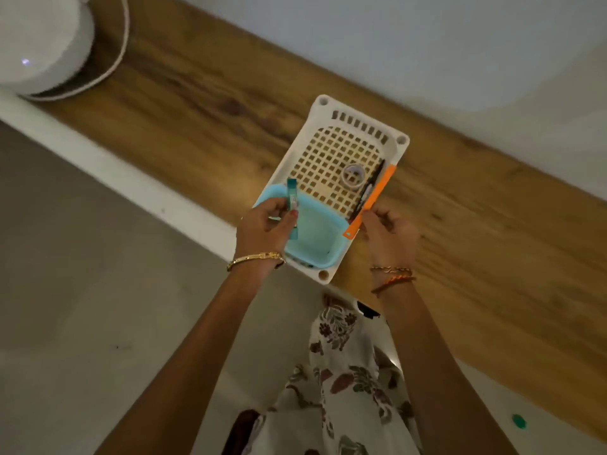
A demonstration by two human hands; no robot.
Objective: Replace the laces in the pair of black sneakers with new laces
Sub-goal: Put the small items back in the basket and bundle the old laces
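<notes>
Matt white plastic lattice basket [399, 149] on a smooth wood-grain desk [203, 103]; glossy light-blue plastic tub [315, 234] inside.

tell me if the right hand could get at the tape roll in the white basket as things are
Probably not right away: the right hand grips the orange strip. The tape roll lies uncovered in the white basket.

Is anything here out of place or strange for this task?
No sneakers or laces show. The white basket overhangs the wooden shelf edge, and the orange strip leans over its rim.
</notes>
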